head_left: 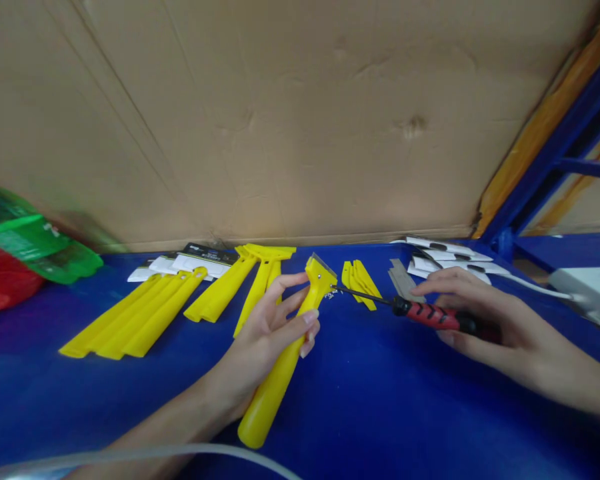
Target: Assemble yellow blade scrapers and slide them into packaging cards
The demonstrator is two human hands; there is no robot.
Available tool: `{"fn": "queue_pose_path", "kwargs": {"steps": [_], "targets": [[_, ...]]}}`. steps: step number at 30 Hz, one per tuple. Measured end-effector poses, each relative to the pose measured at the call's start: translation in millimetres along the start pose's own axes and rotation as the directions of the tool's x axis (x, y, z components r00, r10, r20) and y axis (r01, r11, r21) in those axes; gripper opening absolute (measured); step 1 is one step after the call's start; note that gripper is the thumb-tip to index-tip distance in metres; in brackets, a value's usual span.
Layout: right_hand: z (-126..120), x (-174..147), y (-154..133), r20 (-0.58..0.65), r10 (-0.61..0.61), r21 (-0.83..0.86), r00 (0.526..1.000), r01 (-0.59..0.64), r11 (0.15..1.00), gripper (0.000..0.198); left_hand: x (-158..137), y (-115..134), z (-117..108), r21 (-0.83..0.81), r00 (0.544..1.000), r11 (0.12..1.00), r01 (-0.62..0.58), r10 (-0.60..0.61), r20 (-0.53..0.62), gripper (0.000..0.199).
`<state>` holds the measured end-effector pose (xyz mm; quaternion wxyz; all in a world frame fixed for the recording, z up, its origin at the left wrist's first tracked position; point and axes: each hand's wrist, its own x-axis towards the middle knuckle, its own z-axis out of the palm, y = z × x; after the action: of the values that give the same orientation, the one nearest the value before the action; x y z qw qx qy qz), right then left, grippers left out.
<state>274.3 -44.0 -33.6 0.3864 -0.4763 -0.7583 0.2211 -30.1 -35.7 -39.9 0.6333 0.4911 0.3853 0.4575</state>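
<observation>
My left hand [267, 333] grips a yellow plastic scraper [285, 360] by the upper part of its handle. The scraper's head points up and away, with a metal blade at its top edge. In my right hand [485, 320] is a screwdriver [430, 313] with a red and black handle. Its thin shaft reaches left and its tip touches the scraper's head. Both rest just above the blue table [380, 400].
Several yellow scraper handles [140, 313] lie at the left, with more [257, 277] behind my left hand. Small yellow parts [360, 280], loose blades [403, 277] and white packets [450, 257] lie at the back right. A cardboard wall [300, 113] stands behind; green and red bags [25, 253] sit far left.
</observation>
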Motion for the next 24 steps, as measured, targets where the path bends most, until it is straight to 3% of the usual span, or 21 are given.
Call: {"fn": "queue_pose_path", "kwargs": {"steps": [4,6,9,11,15,17,20,24], "targets": [[3,3,-4,-0.103,0.221,0.208,0.97,-0.197,0.958,0.041,-2,0,2,0.015,1.0,1.0,-0.013,0.013,-0.023,0.043],[8,4,-2,-0.181,0.322,0.28,0.929,-0.265,0.923,0.044,-3,-1,4,0.031,1.0,1.0,-0.006,0.006,-0.016,0.042],[13,4,4,-0.177,0.451,0.319,0.875,-0.382,0.867,0.049,-3,-3,7,0.044,1.0,0.999,-0.003,0.004,-0.02,0.042],[11,3,6,-0.094,0.464,0.388,0.881,-0.396,0.832,0.047,-2,-3,7,0.03,0.999,0.999,-0.018,0.019,-0.043,0.045],[4,3,4,0.056,0.369,0.527,0.928,-0.342,0.778,0.043,0,0,6,0.003,0.993,1.0,-0.026,0.026,-0.118,0.053],[3,4,2,0.05,0.318,0.474,0.947,-0.302,0.827,0.038,-1,3,6,0.013,0.99,1.0,-0.014,0.016,-0.138,0.055],[6,6,3,-0.026,0.32,0.364,0.947,-0.289,0.885,0.047,-2,7,8,0.017,0.991,1.0,-0.013,0.015,-0.134,0.055],[10,9,7,-0.026,0.394,0.379,0.919,-0.355,0.854,0.051,-1,8,11,0.017,0.992,1.0,-0.026,0.028,-0.122,0.054]]}}
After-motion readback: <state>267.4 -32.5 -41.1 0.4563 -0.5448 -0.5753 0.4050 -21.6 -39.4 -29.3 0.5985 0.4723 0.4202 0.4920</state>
